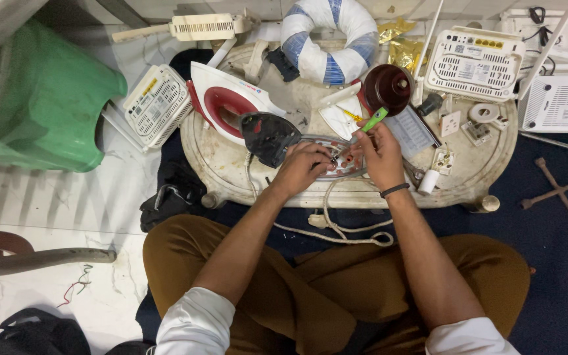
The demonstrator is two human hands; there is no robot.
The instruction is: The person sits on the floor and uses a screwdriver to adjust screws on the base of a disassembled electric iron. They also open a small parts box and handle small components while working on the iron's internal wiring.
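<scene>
Legs: brown trousers point(336, 289), crossed, below both hands.
Left hand point(304, 165): fingers pinched on small parts of the iron base point(336, 158).
Right hand point(379, 154): holds a green screwdriver point(374, 119), tip down by the left hand.
Iron base: between both hands, on the worktop point(488, 174).
Iron shell point(228, 102): red and white, left of the hands.
White cord point(343, 230): loops below the hands.

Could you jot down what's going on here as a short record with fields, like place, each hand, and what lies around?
Place: low white tray table, person sitting cross-legged at it
Left hand: steadies the opened iron base
Right hand: holds a green-handled screwdriver to the base
Cord: white cable loops onto the lap
Nearby: red and white iron shell, dark soleplate, white routers
</scene>
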